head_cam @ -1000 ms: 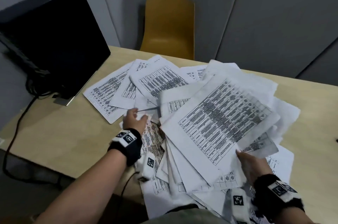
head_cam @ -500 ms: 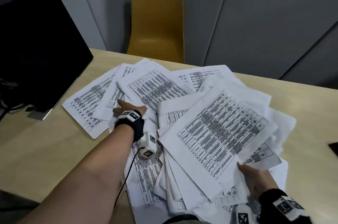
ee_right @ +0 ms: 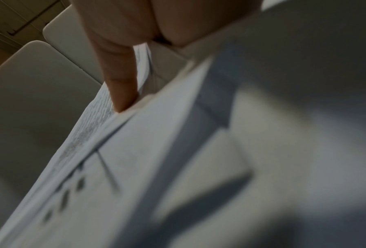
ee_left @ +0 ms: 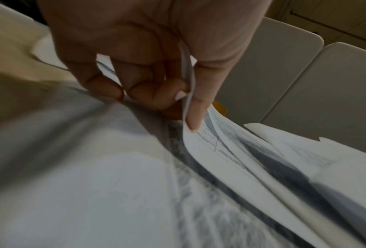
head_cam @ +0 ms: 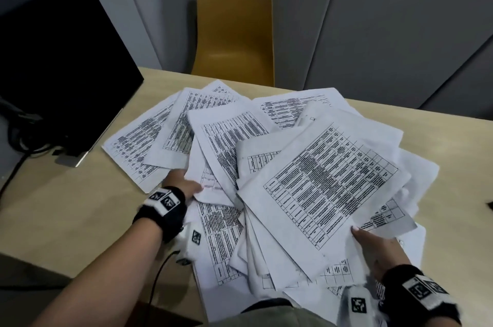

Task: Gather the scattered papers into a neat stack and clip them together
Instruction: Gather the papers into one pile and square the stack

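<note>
Several printed sheets [head_cam: 328, 180] lie fanned in a loose heap on the wooden table [head_cam: 66, 209]. My left hand [head_cam: 181, 184] pinches the near edge of a couple of sheets [ee_left: 198, 147] at the heap's left side, thumb on top and fingers [ee_left: 156, 94] curled beneath. My right hand [head_cam: 373, 249] grips the lower right corner of the big top bundle [ee_right: 156, 151], its thumb lying on the printed side. More sheets [head_cam: 138, 148] spread flat to the far left. No clip shows in any view.
A black computer monitor [head_cam: 61, 59] with cables stands at the table's left. A yellow chair [head_cam: 234, 33] sits behind the far edge, before grey wall panels. A small dark object [head_cam: 490, 205] peeks in at the right edge.
My left hand has moved from reaching flat over the far left sheets to pinching a couple of sheets, which are now lifted and pulled toward the heap. The right hand keeps its hold.
</note>
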A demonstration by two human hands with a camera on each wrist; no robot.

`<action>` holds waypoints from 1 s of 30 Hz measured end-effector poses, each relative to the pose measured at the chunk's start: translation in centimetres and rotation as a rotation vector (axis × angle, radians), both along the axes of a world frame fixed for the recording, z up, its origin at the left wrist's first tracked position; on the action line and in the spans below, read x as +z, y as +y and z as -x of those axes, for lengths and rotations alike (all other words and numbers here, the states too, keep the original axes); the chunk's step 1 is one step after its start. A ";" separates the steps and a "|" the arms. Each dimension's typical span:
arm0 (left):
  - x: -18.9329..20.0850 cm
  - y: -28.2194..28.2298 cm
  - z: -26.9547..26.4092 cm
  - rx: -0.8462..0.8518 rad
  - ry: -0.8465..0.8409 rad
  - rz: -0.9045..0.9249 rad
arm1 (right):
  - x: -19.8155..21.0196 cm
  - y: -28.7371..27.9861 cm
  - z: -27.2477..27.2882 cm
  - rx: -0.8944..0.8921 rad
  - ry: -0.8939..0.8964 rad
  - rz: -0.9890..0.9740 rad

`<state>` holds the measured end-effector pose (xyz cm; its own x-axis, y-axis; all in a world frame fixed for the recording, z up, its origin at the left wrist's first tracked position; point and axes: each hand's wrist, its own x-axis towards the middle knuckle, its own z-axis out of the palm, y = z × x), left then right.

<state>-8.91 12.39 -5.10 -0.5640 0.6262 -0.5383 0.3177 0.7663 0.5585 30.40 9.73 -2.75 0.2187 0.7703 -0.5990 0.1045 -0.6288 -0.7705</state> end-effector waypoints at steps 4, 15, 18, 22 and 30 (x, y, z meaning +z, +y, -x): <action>-0.7 -4.0 0.2 -0.081 0.026 0.060 | 0.0 0.0 -0.1 -0.034 0.105 -0.032; 0.8 -6.0 -3.3 0.321 -0.086 -0.264 | -5.1 0.9 -2.1 0.021 0.081 0.055; 0.5 -6.8 -4.1 0.324 -0.123 -0.292 | -6.3 1.1 -2.6 0.066 0.029 0.057; 0.1 -8.1 -4.2 0.186 0.030 -0.252 | -9.7 1.8 -4.4 0.085 0.047 0.053; 2.3 -6.8 -4.8 0.201 0.299 -0.253 | -3.7 0.6 -1.3 0.093 -0.040 -0.095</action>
